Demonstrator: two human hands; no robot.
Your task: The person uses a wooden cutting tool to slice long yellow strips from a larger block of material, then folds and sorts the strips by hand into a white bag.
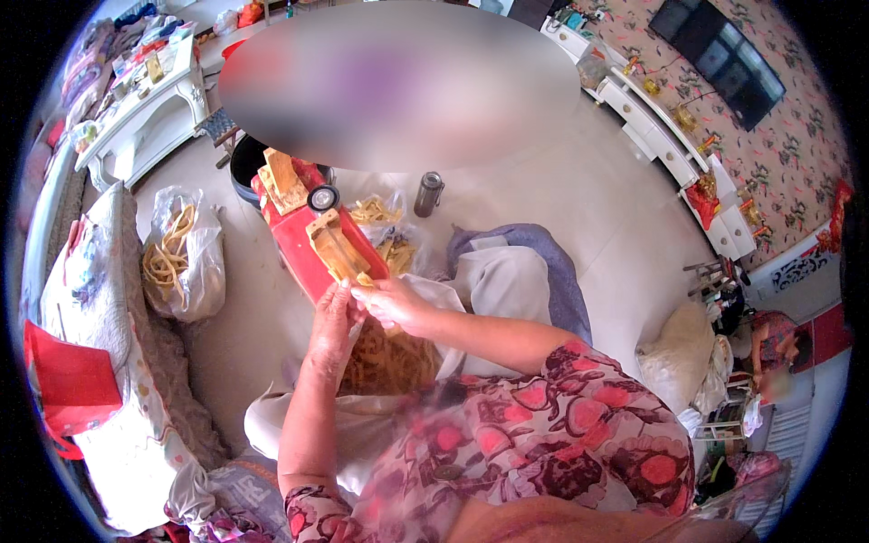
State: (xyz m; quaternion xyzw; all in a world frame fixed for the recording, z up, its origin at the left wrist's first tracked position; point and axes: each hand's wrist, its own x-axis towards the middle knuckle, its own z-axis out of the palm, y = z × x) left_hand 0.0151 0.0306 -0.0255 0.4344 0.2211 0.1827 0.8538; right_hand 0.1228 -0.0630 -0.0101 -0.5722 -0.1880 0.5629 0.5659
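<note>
Since only the head view is given, everything is read from it: the left hand (333, 317) and the right hand (400, 306) are held together at the near end of a red board (299, 249), just beside the near wooden block (335, 246). The fingers of both are curled in and narrow; a small yellow piece (364, 279) is seen at the right fingertips, but whether it is gripped, or anything else is pinched, cannot be told. A wheel (323, 198) and a far wooden block (285, 181) are seen farther along the board. How far the work has been carried can only be judged loosely: many yellow strips (172, 258) are gathered in a left bag (214, 285), and more are seen in a far bag (418, 242) beyond the board, yet whether these are finished or waiting cannot be told. The far bag is partly hidden by the board, and reach around the near end is probably narrowed by the legs (502, 276) and by a brown patterned thing (389, 366) between them. A flask (429, 194) is stood on the floor (615, 226), a black bucket (243, 181) is partly covered by the board's far end, and the left side is bounded by a sofa (113, 299).
</note>
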